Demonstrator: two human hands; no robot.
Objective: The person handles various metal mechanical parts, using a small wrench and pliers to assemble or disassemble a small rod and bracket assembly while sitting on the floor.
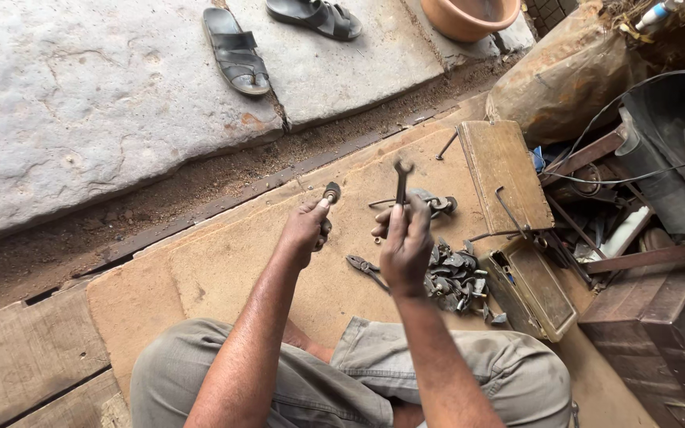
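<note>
My left hand (306, 228) is closed around a small dark metal part (331, 192) whose round end sticks up past my thumb. In my right hand (406, 246) I grip an open-ended spanner (402, 178), its jaw pointing away from me. The two hands are a short way apart above a brown board (223, 261). Under my right hand lie pliers (365, 268) and a heap of dark metal parts (455, 277). My knees in grey trousers (334, 380) fill the bottom of the view.
An open wooden toolbox (529, 289) with a raised lid (503, 170) stands right of the parts. Scrap metal, rods and cables crowd the right side. Two black sandals (235, 51) and an orange bowl (469, 16) rest on the stone slab beyond.
</note>
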